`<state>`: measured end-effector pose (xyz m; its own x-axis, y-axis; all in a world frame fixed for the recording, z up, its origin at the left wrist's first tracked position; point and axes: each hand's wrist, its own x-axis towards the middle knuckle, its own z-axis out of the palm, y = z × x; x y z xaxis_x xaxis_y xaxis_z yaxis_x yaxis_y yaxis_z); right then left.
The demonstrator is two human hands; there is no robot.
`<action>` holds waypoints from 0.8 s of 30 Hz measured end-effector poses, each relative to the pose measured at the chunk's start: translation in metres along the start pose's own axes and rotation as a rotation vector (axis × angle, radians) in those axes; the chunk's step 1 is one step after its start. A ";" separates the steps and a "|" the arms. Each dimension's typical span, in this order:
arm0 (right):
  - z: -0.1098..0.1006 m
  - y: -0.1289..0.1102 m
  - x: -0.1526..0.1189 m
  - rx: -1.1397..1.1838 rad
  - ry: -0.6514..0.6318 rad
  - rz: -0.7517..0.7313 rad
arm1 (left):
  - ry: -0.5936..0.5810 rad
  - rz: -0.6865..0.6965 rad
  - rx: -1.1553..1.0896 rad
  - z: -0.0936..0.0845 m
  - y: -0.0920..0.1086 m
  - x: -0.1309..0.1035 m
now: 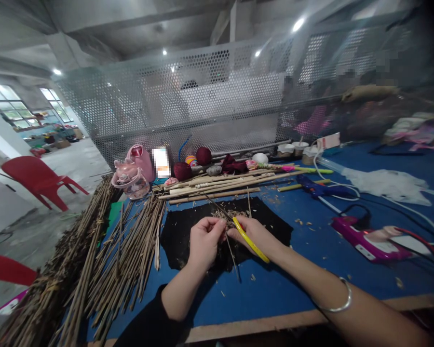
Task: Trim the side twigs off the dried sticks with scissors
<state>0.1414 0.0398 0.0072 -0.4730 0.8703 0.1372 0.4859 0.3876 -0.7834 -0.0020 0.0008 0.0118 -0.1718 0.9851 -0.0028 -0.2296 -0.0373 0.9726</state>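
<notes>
My left hand (207, 241) pinches a thin brown twig (233, 258) over a black cloth (275, 219). The twig's lower end slants down toward me. My right hand (256, 236) is closed around a slim yellow tool (251, 241) that looks like a utility knife; its working end is hidden by the fingers. Both hands nearly meet at the twig. Shavings and bits of bark (235, 213) lie on the cloth just beyond them. Left of the cloth, many cut twigs (130, 255) are spread out on the blue table (217, 308).
A bundle of rough branches (68, 241) lines the left edge. Behind the cloth are peeled sticks (217, 185), dark red yarn balls (204, 155) and a pink pot (132, 180). On the right lie a blue glue gun (314, 188), a purple power strip (369, 241) and trailing cords.
</notes>
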 end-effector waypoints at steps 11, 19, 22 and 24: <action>-0.008 -0.004 -0.005 -0.182 -0.027 -0.028 | -0.006 0.051 0.034 -0.002 -0.003 0.002; -0.001 -0.001 -0.004 -0.097 -0.008 -0.056 | 0.014 0.064 0.034 -0.001 0.000 0.000; -0.002 -0.002 -0.002 -0.055 -0.036 -0.048 | 0.013 0.062 0.017 -0.001 0.000 0.000; -0.003 -0.002 -0.001 -0.059 -0.052 -0.034 | 0.009 0.066 0.007 -0.001 0.000 0.001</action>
<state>0.1431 0.0392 0.0111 -0.5268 0.8399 0.1308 0.5101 0.4354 -0.7417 -0.0033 0.0011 0.0118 -0.1948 0.9790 0.0594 -0.2108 -0.1010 0.9723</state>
